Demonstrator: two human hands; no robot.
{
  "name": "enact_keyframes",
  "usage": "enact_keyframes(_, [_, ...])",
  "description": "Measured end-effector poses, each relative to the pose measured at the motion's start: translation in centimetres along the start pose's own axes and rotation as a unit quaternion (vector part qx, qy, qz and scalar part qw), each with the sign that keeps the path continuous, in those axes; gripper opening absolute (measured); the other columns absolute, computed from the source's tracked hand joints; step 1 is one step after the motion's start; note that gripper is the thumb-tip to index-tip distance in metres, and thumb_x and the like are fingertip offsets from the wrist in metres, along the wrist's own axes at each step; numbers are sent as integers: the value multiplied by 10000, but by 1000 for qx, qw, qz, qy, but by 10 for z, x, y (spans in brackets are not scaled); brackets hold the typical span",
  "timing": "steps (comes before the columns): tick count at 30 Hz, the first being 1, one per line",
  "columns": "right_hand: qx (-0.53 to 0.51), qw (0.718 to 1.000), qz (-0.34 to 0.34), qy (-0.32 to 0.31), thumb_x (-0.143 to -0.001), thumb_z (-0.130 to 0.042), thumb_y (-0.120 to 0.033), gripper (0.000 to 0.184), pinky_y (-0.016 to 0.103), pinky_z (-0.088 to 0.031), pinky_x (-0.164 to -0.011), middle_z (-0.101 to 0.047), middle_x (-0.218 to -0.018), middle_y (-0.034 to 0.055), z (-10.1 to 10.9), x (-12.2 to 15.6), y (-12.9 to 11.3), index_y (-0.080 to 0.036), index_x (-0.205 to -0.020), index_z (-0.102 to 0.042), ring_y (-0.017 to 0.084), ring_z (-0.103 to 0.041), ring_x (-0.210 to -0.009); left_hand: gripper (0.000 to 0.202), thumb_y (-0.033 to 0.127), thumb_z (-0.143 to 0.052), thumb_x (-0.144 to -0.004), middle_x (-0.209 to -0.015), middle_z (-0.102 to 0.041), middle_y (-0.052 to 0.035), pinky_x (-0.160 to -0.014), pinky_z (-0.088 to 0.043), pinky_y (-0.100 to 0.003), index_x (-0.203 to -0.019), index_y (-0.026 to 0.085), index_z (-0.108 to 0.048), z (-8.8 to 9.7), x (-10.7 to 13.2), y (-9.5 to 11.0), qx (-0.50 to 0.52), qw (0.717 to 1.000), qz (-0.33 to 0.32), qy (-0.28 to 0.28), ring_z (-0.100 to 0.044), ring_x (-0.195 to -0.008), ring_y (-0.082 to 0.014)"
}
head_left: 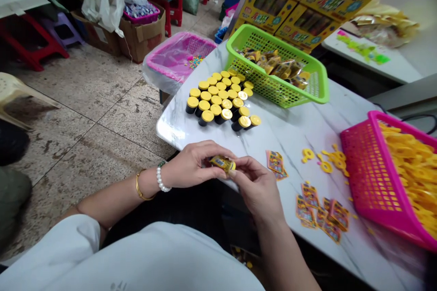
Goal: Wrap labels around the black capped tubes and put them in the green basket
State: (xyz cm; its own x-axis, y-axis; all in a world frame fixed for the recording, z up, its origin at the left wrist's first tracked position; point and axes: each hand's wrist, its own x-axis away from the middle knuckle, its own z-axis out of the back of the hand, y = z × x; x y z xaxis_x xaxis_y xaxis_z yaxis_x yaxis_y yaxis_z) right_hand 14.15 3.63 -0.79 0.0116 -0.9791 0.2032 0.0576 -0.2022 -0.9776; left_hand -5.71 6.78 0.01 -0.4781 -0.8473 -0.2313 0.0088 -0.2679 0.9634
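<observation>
My left hand (194,166) and my right hand (259,186) meet in front of my body at the table edge. Between their fingertips is a small yellow printed packet (220,161) with a round yellow end on the right. Thumb and fingers of each hand are closed on it, and fingers hide part of it. Just beyond, many small black tubs with yellow lids (215,100) stand upright in a cluster. To the right of my hands lie small printed cards (275,162) and a second scattered group of cards (331,218).
A green basket (276,93) of wrapped packets stands behind the tubs. At right, a pink basket (372,177) holds yellow plastic pieces, with loose yellow rings (326,166) beside it. A plastic-lined pink basket (164,61) with coloured beads sits off the table's far-left corner. Yellow display boxes (266,7) are stacked behind.
</observation>
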Motion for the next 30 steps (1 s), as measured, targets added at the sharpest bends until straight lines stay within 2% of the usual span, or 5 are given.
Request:
enact_keyframes(6, [60,985,152,57,-708,-861,-267,277,318,-612,-806,-742,-925,20,-1,4,-1,-238,-940,-712,173,-719,-842,521,475,-702,-826,-805,-606,-4,-458,-423,-204,-1191,132,-557,-2,-2,1,155,963,222,7,-583,-569,-101])
enact_keyframes(12, [34,998,41,33,-753,-816,-406,257,346,-638,-659,-750,-715,25,-11,0,-1,-199,-813,-676,194,-732,-639,387,436,-785,-743,-645,-572,27,-464,-381,-180,-857,125,-584,-1,-16,6,215,949,232,1,-504,-523,-62])
enact_keyframes(19, [262,902,322,117,-735,-810,-230,247,398,-615,-841,-752,-970,55,-1,1,5,-235,-959,-706,218,-720,-898,451,492,-793,-721,-609,-485,75,-413,-341,-178,-945,140,-620,6,-20,4,133,962,238,20,-427,-461,-51])
enact_keyframes(26, [-9,1000,-14,-17,-707,-838,-460,322,381,-652,-655,-749,-690,28,-14,-6,-5,-206,-780,-653,212,-738,-627,297,418,-747,-782,-615,-558,37,-425,-343,-168,-824,145,-639,10,-24,9,146,966,209,-32,-454,-478,-53])
enact_keyframes(30, [-8,997,77,-26,-738,-838,-385,315,359,-643,-731,-767,-895,37,-10,-11,-7,-244,-987,-706,202,-747,-784,449,574,-722,-782,-450,-490,56,-331,-232,-172,-684,164,-568,13,-24,11,150,952,263,-38,-390,-327,-46])
